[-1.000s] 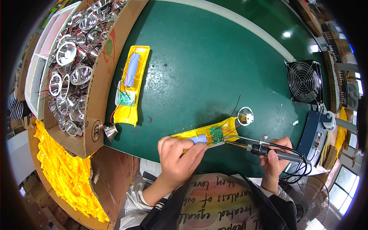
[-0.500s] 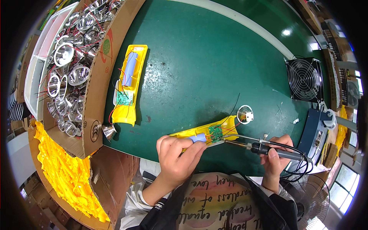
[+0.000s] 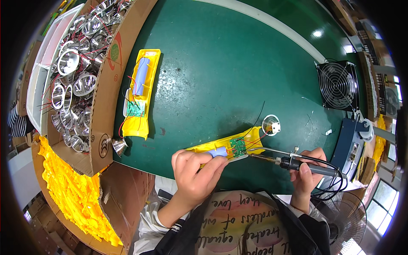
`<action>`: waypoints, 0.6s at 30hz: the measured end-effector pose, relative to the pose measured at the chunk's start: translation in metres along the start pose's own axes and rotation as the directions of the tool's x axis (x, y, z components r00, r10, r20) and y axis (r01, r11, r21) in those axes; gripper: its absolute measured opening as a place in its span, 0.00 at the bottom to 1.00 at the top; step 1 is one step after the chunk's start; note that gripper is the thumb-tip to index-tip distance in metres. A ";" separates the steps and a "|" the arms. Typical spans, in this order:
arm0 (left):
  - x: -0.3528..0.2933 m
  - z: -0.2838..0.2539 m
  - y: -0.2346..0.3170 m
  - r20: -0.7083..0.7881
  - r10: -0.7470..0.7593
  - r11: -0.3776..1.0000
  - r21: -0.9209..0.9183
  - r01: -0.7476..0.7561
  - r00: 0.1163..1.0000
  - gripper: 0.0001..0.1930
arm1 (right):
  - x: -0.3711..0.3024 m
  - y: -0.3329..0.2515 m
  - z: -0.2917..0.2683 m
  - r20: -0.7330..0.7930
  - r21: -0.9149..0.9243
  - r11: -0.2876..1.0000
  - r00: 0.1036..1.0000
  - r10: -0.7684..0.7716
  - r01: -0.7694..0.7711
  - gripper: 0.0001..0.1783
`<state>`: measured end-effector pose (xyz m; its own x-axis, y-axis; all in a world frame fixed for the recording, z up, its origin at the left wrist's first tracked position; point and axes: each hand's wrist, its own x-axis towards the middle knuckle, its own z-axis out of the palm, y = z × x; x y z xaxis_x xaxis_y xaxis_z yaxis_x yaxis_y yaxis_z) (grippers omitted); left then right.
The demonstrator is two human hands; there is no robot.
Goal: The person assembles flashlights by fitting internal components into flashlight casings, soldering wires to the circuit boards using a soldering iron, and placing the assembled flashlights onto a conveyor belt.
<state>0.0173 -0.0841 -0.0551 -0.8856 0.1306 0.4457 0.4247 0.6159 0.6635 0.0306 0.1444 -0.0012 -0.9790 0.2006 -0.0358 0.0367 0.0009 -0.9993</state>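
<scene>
Head view: your left hand lies over the near-left part of a yellow case, fingers bent and drawn together against the blue battery; you can't tell what, if anything, sits between the thumb and fingertips. Your right hand pinches the handle of a soldering iron, which points left. Its tip is at the near edge of the green circuit board inside the case; whether it touches is too small to tell. The case rests on the green table in front of you, tilted up toward the right, with a shiny reflector just beyond its right end. Farther left lies a second yellow case, holding its own battery and board, beside a cardboard box of reflectors. A black fan stands at far right.
</scene>
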 end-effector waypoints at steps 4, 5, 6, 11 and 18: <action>0.000 0.000 0.000 -0.002 0.002 1.000 0.014 -0.002 1.000 0.11 | 0.000 0.001 0.001 0.013 0.009 1.000 1.000 0.011 -0.011 0.12; 0.000 0.000 0.000 -0.002 0.001 1.000 0.013 -0.001 1.000 0.11 | 0.000 0.001 0.001 0.012 0.008 1.000 1.000 0.012 -0.012 0.12; 0.000 0.000 0.000 -0.002 0.002 1.000 0.011 -0.001 1.000 0.11 | 0.000 0.001 0.002 0.014 0.008 1.000 1.000 0.011 -0.011 0.12; 0.000 0.000 -0.001 -0.003 0.001 1.000 0.010 -0.001 1.000 0.11 | 0.001 0.003 0.001 0.020 0.014 1.000 1.000 0.013 -0.014 0.11; 0.001 0.000 0.000 0.001 0.001 1.000 0.010 -0.001 1.000 0.11 | 0.001 0.004 -0.001 0.017 0.001 1.000 1.000 0.011 -0.011 0.11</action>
<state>0.0167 -0.0838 -0.0546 -0.8855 0.1321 0.4454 0.4235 0.6238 0.6569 0.0302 0.1450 -0.0048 -0.9819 0.1835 -0.0469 0.0473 -0.0021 -0.9989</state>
